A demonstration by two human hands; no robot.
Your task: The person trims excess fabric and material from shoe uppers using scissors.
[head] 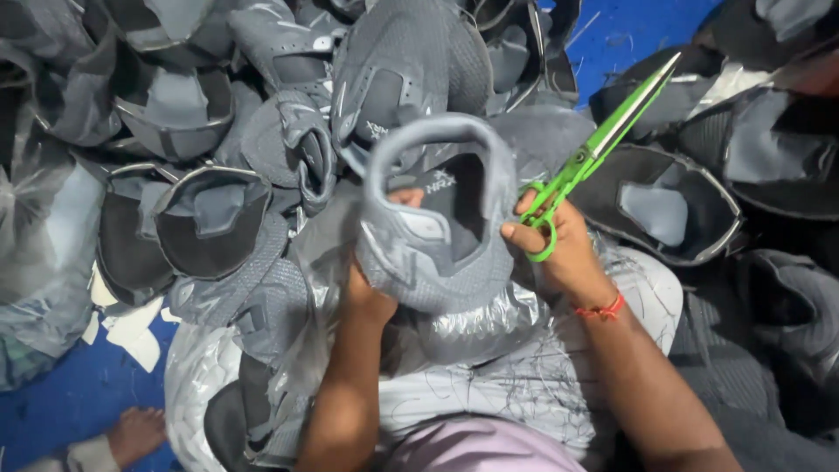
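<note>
My left hand (371, 288) grips a grey shoe upper (437, 223) from below, holding it up with its opening facing me; a fingertip shows inside the collar. My right hand (559, 245) holds green scissors (599, 149) by the loops, blades closed and pointing up to the right, while its fingers also touch the right edge of the same upper. A red thread band sits on my right wrist.
Heaps of grey shoe uppers (210, 210) lie all around, more at the right (664, 205). A clear plastic sheet (489, 323) covers my lap. Blue floor (79, 393) shows at bottom left with a bare foot (135, 433), and white scraps (131, 328) lie nearby.
</note>
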